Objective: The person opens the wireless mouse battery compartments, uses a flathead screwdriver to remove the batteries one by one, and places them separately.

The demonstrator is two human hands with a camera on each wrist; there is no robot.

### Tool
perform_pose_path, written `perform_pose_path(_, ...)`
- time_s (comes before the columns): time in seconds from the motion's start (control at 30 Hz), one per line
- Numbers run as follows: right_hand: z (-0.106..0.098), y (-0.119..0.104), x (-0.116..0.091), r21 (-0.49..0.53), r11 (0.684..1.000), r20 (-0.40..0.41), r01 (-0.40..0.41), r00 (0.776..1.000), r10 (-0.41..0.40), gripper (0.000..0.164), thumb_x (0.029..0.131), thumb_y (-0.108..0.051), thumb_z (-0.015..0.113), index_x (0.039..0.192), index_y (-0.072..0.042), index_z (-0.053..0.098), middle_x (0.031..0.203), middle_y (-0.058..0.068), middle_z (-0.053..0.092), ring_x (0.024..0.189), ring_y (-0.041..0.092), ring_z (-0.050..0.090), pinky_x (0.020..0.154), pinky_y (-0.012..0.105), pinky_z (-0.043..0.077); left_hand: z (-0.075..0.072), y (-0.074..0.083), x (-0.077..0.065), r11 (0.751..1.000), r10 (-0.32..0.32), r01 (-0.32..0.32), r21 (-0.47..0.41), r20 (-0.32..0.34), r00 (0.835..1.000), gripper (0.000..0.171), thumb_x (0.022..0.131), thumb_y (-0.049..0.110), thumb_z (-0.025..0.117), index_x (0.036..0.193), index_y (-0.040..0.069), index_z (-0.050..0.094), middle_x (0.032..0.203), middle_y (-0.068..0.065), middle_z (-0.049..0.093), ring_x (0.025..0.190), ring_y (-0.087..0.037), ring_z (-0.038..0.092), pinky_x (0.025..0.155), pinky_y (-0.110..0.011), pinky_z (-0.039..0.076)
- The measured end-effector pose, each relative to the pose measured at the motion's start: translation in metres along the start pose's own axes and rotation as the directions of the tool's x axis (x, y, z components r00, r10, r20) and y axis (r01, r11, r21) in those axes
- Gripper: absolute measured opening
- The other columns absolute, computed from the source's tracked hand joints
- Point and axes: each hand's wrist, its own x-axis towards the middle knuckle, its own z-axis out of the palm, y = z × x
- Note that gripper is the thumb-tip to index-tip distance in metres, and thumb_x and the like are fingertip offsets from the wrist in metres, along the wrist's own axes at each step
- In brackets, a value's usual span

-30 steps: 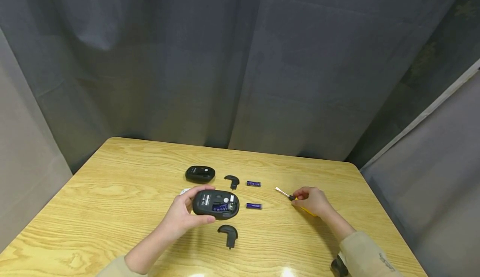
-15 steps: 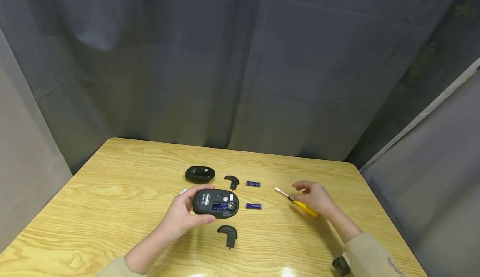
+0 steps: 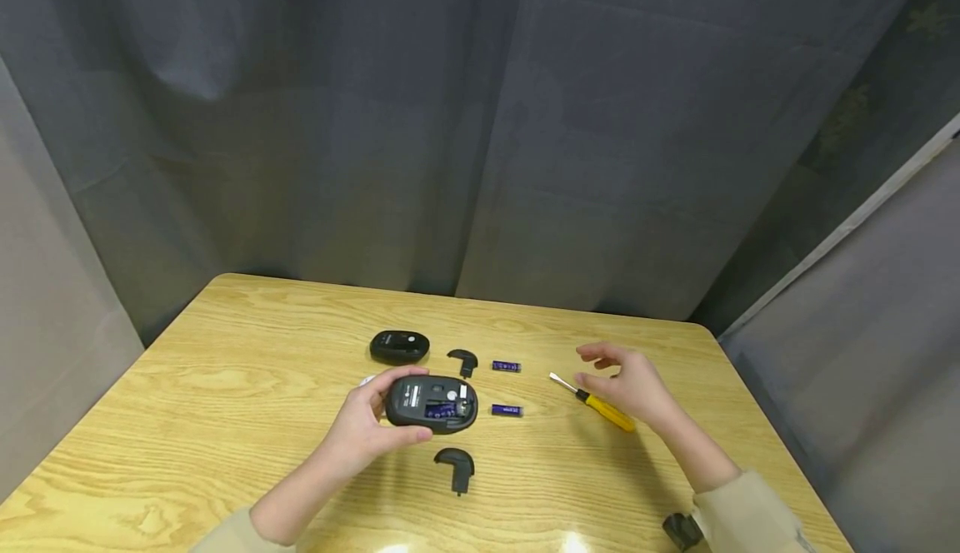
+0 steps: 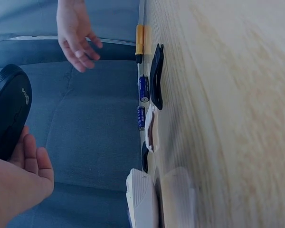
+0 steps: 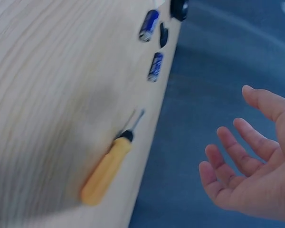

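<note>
My left hand [image 3: 363,428] grips a black computer mouse [image 3: 408,395] above the table, thumb below and fingers above in the head view. Its underside faces me, and a blue battery [image 3: 442,411] lies in the uncovered compartment. In the left wrist view the black mouse [image 4: 9,111] shows its smooth top side. My right hand [image 3: 630,382] is raised over a screwdriver [image 3: 607,411], its fingers loosely spread and holding nothing. The screwdriver has a yellow handle and lies on the table, apart from the hand in the right wrist view.
Another black mouse [image 3: 399,347] lies upside down farther back. Two black battery covers [image 3: 461,474] and two blue batteries [image 3: 507,411] lie right of the mice. Low in the left wrist view stands a white, mouse-like object [image 4: 142,199], with a thin white piece [image 4: 150,128] beyond.
My right hand has let go of the screwdriver and risen away from it, leaving it on the table. My left hand holds the mouse almost still.
</note>
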Motion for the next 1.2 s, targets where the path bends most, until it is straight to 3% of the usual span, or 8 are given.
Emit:
perform_pose_path(0.5, -0.010, -0.057, -0.014, 0.057, 0.988, -0.095, 0.146, 0.986, -0.140, 0.042, 0.080, -0.025, 0.076, 0.118, -0.015, 0.063, 0.114, 0.002, 0.066, 0.099, 0.019, 0.060, 0.083, 0.044, 0.052, 0.002, 0.004, 0.001, 1.000, -0.012, 0.012, 0.027, -0.007, 1.000, 0.070, 0.063, 0.012, 0.086, 0.125, 0.024, 0.056, 0.132, -0.004, 0.055, 0.118, -0.023, 0.054, 0.104, -0.046, 0.033)
perform_pose_path(0.87, -0.003, -0.093, -0.031, 0.145, 0.950, -0.152, 0.276, 0.955, -0.254, 0.039, 0.080, -0.021, 0.076, 0.117, -0.020, 0.063, 0.113, -0.003, 0.065, 0.102, 0.015, 0.059, 0.084, 0.041, 0.052, 0.005, 0.006, 0.000, 0.999, -0.006, 0.006, 0.044, -0.008, 1.000, 0.070, 0.063, 0.014, 0.087, 0.125, 0.023, 0.056, 0.129, -0.004, 0.057, 0.118, -0.021, 0.054, 0.101, -0.025, 0.038)
perform_pose_path(1.2, 0.019, -0.111, -0.041, 0.242, 0.897, -0.115, 0.371, 0.929, -0.353, 0.040, 0.080, -0.018, 0.076, 0.117, -0.020, 0.062, 0.114, -0.005, 0.064, 0.103, 0.017, 0.058, 0.083, 0.035, 0.053, 0.008, 0.005, 0.002, 0.999, 0.016, -0.016, 0.047, -0.003, 1.000, 0.070, 0.063, 0.014, 0.087, 0.126, 0.023, 0.056, 0.130, -0.004, 0.056, 0.117, -0.021, 0.055, 0.099, -0.025, 0.040)
